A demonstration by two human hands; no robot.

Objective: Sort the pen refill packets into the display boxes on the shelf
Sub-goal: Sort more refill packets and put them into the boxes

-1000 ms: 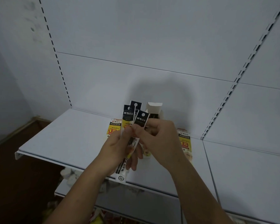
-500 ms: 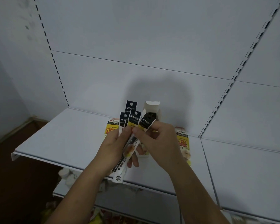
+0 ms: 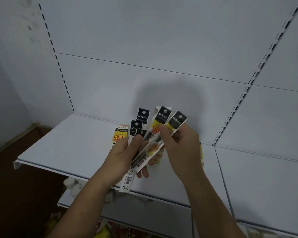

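My left hand (image 3: 122,155) holds a fan of several long pen refill packets (image 3: 139,124) with black header cards and white bodies, above the front of the white shelf (image 3: 72,145). My right hand (image 3: 181,146) pinches the rightmost packet (image 3: 176,121) by its upper part, angled to the right away from the others. Behind the hands, a display box (image 3: 119,134) with a yellow price label lies on the shelf to the left. The edge of another box (image 3: 201,152) shows at the right, mostly hidden by my right hand. A white box flap (image 3: 156,109) pokes up behind the packets.
A slotted upright (image 3: 244,98) divides the shelf's back panel from the neighbouring bay on the right. A lower shelf (image 3: 144,210) holds colourful goods beneath. Brown floor lies at the left.
My right hand has drawn one packet out to the right, spreading the fan wider. The camera view has shifted slightly, with both hands staying over the shelf's front.
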